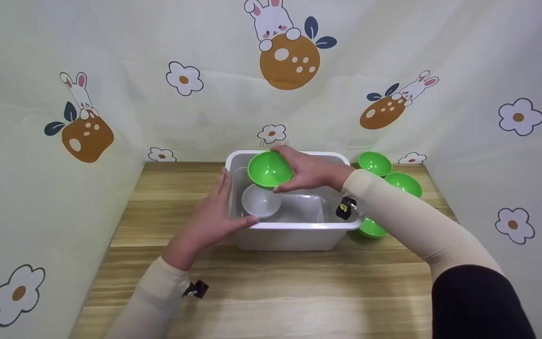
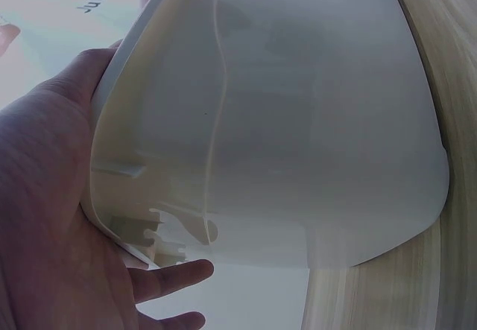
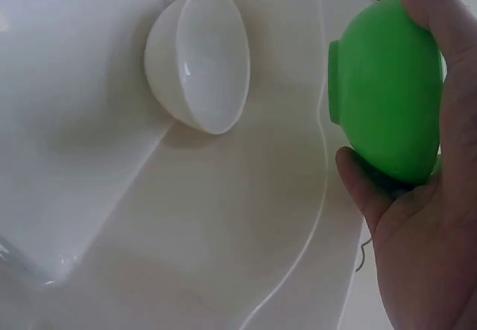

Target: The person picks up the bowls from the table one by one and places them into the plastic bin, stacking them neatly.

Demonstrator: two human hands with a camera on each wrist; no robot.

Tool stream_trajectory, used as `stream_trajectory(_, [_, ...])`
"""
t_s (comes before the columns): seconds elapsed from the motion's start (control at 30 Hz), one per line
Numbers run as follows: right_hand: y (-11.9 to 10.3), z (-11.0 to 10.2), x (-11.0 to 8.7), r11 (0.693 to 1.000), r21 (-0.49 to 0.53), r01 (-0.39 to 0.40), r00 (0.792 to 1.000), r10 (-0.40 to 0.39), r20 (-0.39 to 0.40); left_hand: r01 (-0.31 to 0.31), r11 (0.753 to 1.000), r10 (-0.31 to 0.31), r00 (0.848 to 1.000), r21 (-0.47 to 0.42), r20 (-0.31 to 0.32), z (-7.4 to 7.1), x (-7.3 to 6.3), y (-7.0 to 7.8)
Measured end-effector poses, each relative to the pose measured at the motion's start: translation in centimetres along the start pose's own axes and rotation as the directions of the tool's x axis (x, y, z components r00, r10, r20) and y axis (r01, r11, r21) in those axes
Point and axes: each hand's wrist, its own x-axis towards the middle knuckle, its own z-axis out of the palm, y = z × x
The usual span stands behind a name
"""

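Observation:
My right hand [image 1: 308, 169] holds a green bowl [image 1: 269, 169] by its rim, over the back left part of a white plastic bin [image 1: 299, 226]. In the right wrist view, the thumb and fingers grip the tilted green bowl [image 3: 391, 91] from its rim side. Below it, a white bowl [image 1: 261, 201] sits inside the bin near the left wall. My left hand [image 1: 207, 219] rests against the bin's front left corner, thumb along the front rim and straight fingers along the left side. The left wrist view shows those fingers [image 2: 175, 279] extended beside the bin wall [image 2: 320, 121].
Several green bowls stand on the wooden table [image 1: 271, 292] right of the bin: one at the back [image 1: 374, 163], one beside it [image 1: 405, 183], and one nearer the front [image 1: 372, 228], partly hidden by the right forearm. A printed curtain [image 1: 224, 113] encloses the back and sides.

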Motion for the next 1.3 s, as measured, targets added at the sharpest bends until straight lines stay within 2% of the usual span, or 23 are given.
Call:
stream_trajectory(0.13, [0.0,0.6,0.3,0.999,-0.035,0.018,1.0,-0.018,0.018,0.004,1.0,-0.004,1.0,0.003,0.008,-0.1,-0.1,0.0])
stream_trajectory(0.47, [0.6,2.3,1.3,0.974,-0.179,0.135,0.989,-0.123,0.078,0.006,1.0,-0.006,1.0,0.006,0.006,-0.1,0.0,-0.1])
stream_trajectory(0.6, [0.6,2.9,1.5,0.954,-0.266,0.138,0.986,-0.107,0.129,0.01,1.0,-0.01,1.0,0.004,0.007,-0.2,0.0,0.0])
stream_trajectory(0.8, [0.6,3.8,1.7,0.903,-0.379,0.203,0.973,-0.143,0.18,0.002,1.0,-0.002,1.0,-0.007,0.005,-0.1,-0.1,0.0])
stream_trajectory(0.9, [0.8,4.3,1.8,0.897,-0.385,0.218,0.969,-0.153,0.193,0.006,1.0,-0.005,1.0,-0.007,0.009,0.0,-0.1,0.0])
stream_trajectory(1.1, [0.8,5.2,2.2,0.9,-0.389,0.197,0.971,-0.123,0.207,0.006,1.0,-0.006,1.0,0.004,0.005,-0.1,-0.1,0.1])
stream_trajectory(1.3, [0.8,5.7,2.6,0.851,-0.482,0.211,0.967,-0.109,0.23,0.005,1.0,-0.005,1.0,0.009,0.004,0.0,-0.1,0.0])
